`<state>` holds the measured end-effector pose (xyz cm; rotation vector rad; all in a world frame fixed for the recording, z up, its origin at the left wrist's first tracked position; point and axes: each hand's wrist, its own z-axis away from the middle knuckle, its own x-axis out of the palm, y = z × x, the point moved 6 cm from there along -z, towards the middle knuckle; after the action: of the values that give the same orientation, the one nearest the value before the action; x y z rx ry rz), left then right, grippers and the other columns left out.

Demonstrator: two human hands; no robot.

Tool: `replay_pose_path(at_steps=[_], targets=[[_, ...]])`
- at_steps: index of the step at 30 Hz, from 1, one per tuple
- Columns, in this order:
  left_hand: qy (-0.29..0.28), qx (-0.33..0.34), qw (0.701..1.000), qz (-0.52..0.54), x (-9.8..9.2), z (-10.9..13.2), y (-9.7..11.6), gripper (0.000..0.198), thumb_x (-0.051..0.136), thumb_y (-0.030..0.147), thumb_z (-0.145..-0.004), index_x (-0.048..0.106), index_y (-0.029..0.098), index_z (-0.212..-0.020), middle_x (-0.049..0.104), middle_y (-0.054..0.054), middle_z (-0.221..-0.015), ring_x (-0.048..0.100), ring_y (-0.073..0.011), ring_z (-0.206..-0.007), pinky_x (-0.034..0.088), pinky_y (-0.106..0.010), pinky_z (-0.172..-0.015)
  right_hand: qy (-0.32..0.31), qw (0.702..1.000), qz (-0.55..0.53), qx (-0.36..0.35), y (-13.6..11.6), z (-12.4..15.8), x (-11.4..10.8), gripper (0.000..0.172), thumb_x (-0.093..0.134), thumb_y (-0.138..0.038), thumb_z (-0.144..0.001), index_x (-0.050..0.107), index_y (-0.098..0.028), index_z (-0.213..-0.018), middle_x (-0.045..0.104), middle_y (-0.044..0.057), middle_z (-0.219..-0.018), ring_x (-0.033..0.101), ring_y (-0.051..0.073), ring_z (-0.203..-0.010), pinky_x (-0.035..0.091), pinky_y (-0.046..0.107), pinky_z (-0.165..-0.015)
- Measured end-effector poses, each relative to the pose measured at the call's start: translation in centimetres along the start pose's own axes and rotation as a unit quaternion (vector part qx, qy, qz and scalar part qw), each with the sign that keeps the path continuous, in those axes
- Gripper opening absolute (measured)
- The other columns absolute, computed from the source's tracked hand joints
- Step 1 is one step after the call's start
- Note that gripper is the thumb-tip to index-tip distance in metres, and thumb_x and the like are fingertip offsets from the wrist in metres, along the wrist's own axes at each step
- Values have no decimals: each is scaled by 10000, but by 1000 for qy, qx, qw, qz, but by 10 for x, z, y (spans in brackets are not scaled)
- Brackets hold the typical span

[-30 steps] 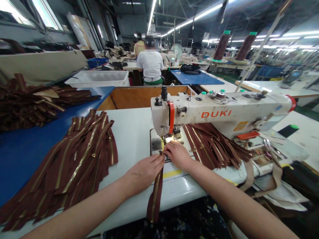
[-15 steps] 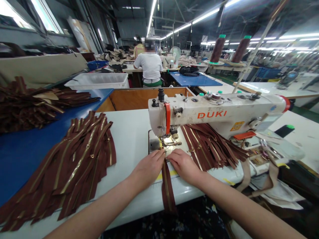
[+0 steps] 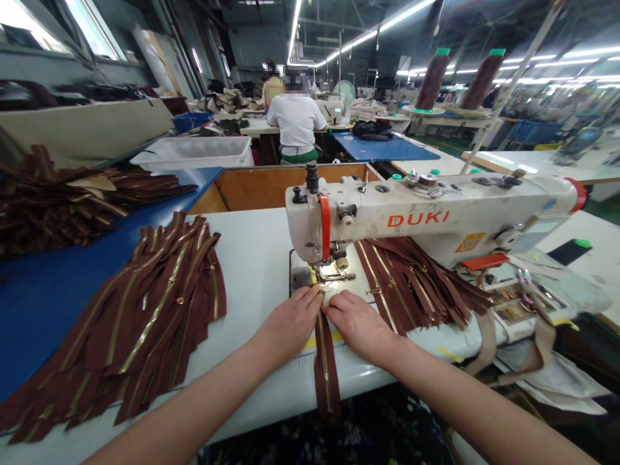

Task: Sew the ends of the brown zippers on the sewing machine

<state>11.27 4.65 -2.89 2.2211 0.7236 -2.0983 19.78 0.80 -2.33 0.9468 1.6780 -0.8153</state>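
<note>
A brown zipper (image 3: 327,374) with gold teeth runs from the needle area of the white sewing machine (image 3: 368,213) down over the table's front edge. My left hand (image 3: 294,321) grips its left side close to the presser foot, fingers pressed together. On the other side my right hand (image 3: 357,323) pinches the zipper's right edge, with curled fingers. The zipper's upper end is partly hidden by my fingertips and the foot. A fanned pile of brown zippers (image 3: 155,310) lies left of my hands. More brown zippers (image 3: 411,284) lie under the machine arm.
A heap of brown zippers (image 3: 62,200) rests on the blue table (image 3: 29,310) at left. Behind stands a white bin (image 3: 194,154). A tray of small parts (image 3: 526,303) sits at right. Two brown thread cones (image 3: 433,81) stand behind the machine. A person in white sits ahead.
The view has shifted slightly. Both hands stay on the zipper by the foot, with the right hand's fingers a little closer to the zipper.
</note>
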Motion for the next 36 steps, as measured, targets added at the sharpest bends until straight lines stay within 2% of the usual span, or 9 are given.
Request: replay_pose_path(at_steps=[11, 17, 36], targets=[[33, -17, 999, 14, -1, -8, -9, 290, 353, 47, -884, 575, 46, -1070, 622, -193, -1166, 567, -260, -1133, 436, -401, -980, 3, 1000, -3, -6, 12, -14, 0, 69, 562, -157, -887, 625, -134, -899, 600, 60, -904, 502, 209, -884, 440, 327, -815], [37, -37, 998, 20, 1, -12, -14, 288, 346, 59, -888, 571, 52, -1068, 627, -181, -1140, 586, -260, -1087, 454, -401, -960, 9, 1000, -24, 4, 18, -18, 0, 109, 561, -165, -889, 645, -130, -950, 619, 69, -942, 508, 216, -939, 435, 325, -853], [127, -67, 985, 92, -3, -8, -19, 303, 328, 96, -922, 605, 87, -1044, 656, -141, -1082, 587, -239, -1051, 489, -401, -916, 33, 999, -37, 8, 21, -18, 2, 118, 543, -146, -891, 642, -116, -946, 608, 74, -915, 487, 215, -910, 426, 324, -843]])
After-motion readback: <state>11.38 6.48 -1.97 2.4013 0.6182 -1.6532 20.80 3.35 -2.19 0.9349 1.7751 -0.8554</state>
